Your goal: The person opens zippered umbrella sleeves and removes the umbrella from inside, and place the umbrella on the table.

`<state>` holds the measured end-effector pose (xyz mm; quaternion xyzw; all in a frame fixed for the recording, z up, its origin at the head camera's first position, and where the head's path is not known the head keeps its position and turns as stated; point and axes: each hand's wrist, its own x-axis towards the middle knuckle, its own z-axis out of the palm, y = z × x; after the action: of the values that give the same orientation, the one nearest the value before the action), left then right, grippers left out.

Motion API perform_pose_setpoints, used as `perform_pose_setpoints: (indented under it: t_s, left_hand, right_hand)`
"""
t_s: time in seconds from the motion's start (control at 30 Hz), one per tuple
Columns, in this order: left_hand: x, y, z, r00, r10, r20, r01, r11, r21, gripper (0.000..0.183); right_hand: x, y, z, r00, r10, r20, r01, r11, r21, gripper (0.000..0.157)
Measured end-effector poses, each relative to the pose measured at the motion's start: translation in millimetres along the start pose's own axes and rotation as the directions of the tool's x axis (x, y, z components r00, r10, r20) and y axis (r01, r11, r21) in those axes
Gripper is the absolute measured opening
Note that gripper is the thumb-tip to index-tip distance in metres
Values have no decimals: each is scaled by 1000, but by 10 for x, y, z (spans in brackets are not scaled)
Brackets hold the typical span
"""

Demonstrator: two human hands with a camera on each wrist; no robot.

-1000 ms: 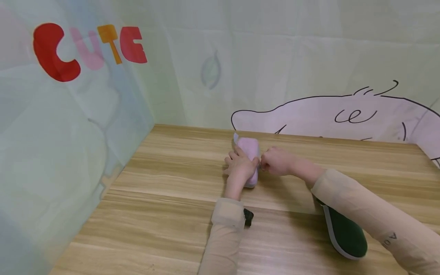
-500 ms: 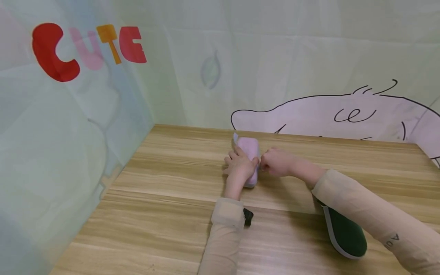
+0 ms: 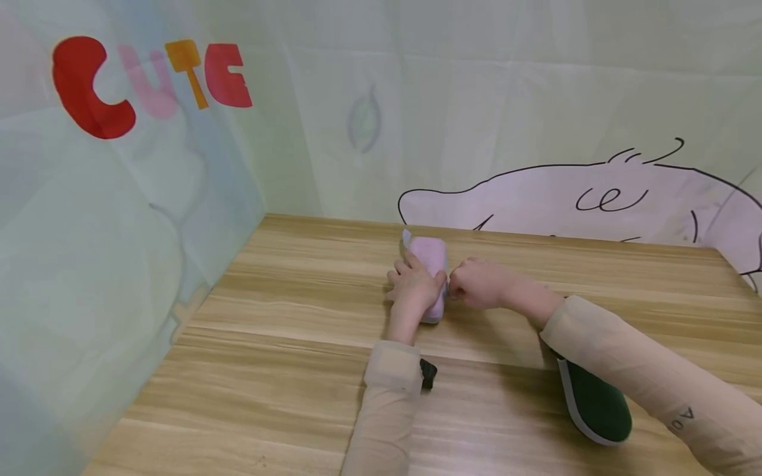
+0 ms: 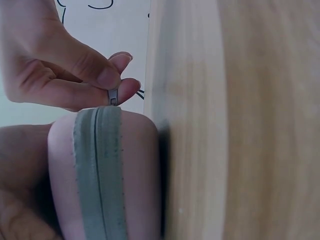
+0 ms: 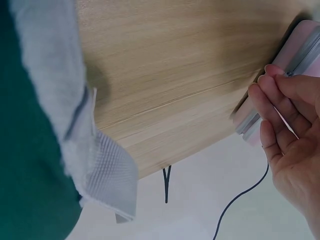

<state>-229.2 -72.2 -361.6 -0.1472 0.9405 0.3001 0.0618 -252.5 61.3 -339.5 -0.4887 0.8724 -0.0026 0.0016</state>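
A pink zippered case (image 3: pixel 430 253) lies lengthwise on the wooden table. My left hand (image 3: pixel 412 288) holds it down from above, thumb on its right side and fingers spread over its left. My right hand (image 3: pixel 479 283) is at the case's right side. In the left wrist view, the thumb and forefinger of that hand pinch a small metal zipper pull (image 4: pixel 113 96). Grey-green zipper tape (image 4: pixel 111 170) runs along the case's side, and its zipper line looks joined there. A pale fabric tab (image 3: pixel 406 237) stands out at the far left end.
A dark green zippered case (image 3: pixel 597 404) with a pale edge lies partly under my right forearm. In the right wrist view, the green case (image 5: pixel 35 140) and its grey tab (image 5: pixel 112 172) loom close. Behind the table (image 3: pixel 286 277) hangs a printed cloth backdrop (image 3: pixel 452 112).
The head view has shifted very slightly. Both hands keep their places at the pink case, with no clear movement of the case or the zipper pull.
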Motion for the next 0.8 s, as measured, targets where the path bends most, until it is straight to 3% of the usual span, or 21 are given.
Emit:
perform_pose_setpoints:
  t_s: [0.37,0.8]
  left_hand:
    - [7,-2,5,1000,3,2,-3,1000,-7,84]
    - [1,10,5,1000,-7,6,7,1000,7,84]
  right_hand:
    - [-33,-67,16,999,-35,-23,33,997,-67,16]
    - [-68,-100,37,998,-47,-35,44,997,-62,16]
